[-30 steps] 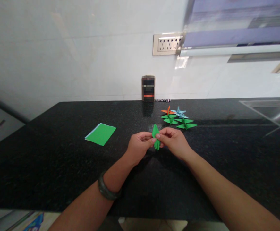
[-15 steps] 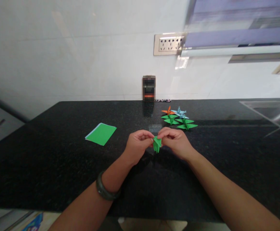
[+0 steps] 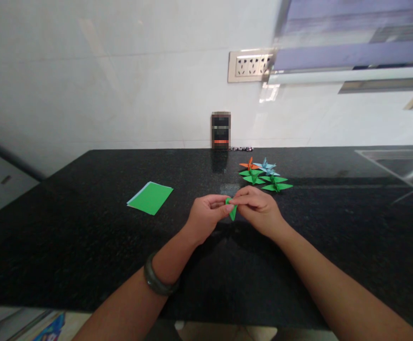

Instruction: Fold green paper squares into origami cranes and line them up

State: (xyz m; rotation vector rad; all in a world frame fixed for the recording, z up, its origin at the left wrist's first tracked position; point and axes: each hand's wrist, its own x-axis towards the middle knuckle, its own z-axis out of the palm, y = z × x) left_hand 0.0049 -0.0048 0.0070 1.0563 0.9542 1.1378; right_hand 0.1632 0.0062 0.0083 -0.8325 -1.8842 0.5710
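Observation:
My left hand and my right hand meet over the middle of the black stone counter. Both pinch a small folded green paper piece between thumb and fingers. Only its narrow lower point and a bit of its top show; the fingers hide everything else. A dark bangle sits on my left wrist.
A stack of green paper sheets lies to the left. Several finished paper figures, green, blue and orange, sit behind my right hand. A small dark box stands against the white wall. A sink is at far right.
The tall green paper point that stood up between my hands has been folded down. My fingers have closed in over the piece, which now shows much smaller.

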